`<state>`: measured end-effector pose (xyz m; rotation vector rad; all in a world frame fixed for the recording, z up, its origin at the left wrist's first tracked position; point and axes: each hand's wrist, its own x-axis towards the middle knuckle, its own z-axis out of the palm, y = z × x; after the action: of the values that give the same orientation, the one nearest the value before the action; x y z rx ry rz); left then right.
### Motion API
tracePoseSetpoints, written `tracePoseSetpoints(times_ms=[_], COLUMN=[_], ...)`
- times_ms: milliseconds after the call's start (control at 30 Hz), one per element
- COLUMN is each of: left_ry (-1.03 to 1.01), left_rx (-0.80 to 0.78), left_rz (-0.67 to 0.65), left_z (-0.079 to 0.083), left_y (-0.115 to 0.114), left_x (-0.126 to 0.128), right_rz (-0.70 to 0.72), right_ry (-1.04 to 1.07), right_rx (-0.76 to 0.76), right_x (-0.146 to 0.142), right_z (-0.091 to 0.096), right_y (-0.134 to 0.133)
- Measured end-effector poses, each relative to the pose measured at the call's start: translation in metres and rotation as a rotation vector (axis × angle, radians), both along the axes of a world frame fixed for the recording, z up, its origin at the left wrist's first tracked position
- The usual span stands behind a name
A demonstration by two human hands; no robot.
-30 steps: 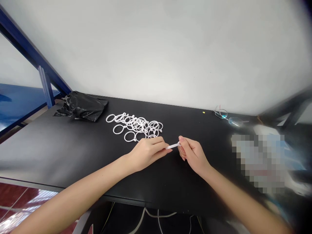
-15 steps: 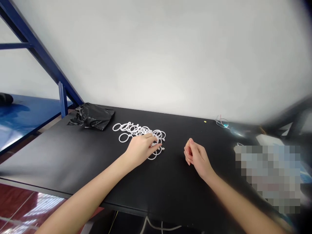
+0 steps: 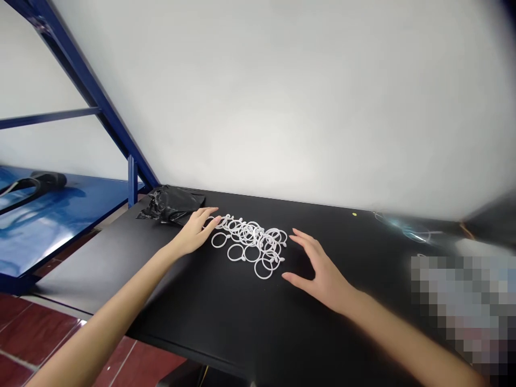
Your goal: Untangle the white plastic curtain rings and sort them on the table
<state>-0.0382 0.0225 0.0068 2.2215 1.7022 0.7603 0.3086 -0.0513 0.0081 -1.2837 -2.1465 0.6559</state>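
Observation:
Several white rings (image 3: 252, 253), each with a small knob or eyelet on its edge, lie in an overlapping heap on the black table (image 3: 193, 301). At the heap's left end is my left hand (image 3: 196, 230), its fingers stretched out over the outermost ring and partly hiding it. My right hand (image 3: 318, 266) hovers just off the right end, thumb and fingers spread apart in a curve facing the rings. Neither hand holds anything.
A crumpled black plastic bag (image 3: 173, 204) lies at the back left. Blue metal framing (image 3: 116, 129) and a blue surface (image 3: 88, 196) stand beyond. Some clear plastic (image 3: 415, 231) rests at the back right, near a pixelated patch (image 3: 463, 306). A pale wall (image 3: 282, 107) rises behind.
My left hand has moved left off the middle of the rings and straightened its fingers. My right hand has gone from closed to spread, beside the heap. The view has shifted left.

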Motion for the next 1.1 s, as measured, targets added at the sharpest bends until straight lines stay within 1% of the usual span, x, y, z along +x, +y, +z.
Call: tracePoseSetpoints(times_ms=[33,100,233,333,400,533,767,933,1033,1100], left_ry=[-0.018,-0.054,-0.076,-0.088,-0.098,-0.103,-0.118,-0.118,-0.154,-0.210], left_rx=[-0.041,-0.072,-0.057,-0.035,-0.015,0.001,0.006,-0.030,-0.079,-0.146], left_rz=[-0.019,-0.068,-0.158,-0.252,-0.309,-0.374,-0.494,-0.500,-0.489,-0.492], left_z=[-0.004,-0.010,-0.013,-0.013,-0.012,-0.013,-0.017,-0.019,-0.017,-0.012], left_y=[0.005,0.013,0.021,0.018,0.014,0.006,-0.001,-0.010,-0.017,-0.021], left_x=[-0.005,-0.006,0.007,0.021,0.030,0.053,0.109,0.148,0.166,0.171], right_rz=[0.042,0.109,0.178,0.191,0.188,0.158,0.076,-0.007,-0.057,-0.080], right_ry=[-0.063,-0.173,-0.299,-0.341,-0.352,-0.351,-0.294,-0.220,-0.188,-0.168], right_rx=[-0.016,-0.028,0.005,0.009,0.012,-0.002,-0.002,0.022,-0.012,-0.019], right_x=[-0.006,-0.022,-0.055,-0.061,-0.056,-0.034,0.010,0.037,0.044,0.045], right_z=[0.001,0.001,0.000,-0.002,-0.002,-0.001,-0.008,-0.011,-0.010,-0.010], right_y=[0.007,0.021,0.040,0.044,0.042,0.035,0.012,0.001,-0.003,-0.004])
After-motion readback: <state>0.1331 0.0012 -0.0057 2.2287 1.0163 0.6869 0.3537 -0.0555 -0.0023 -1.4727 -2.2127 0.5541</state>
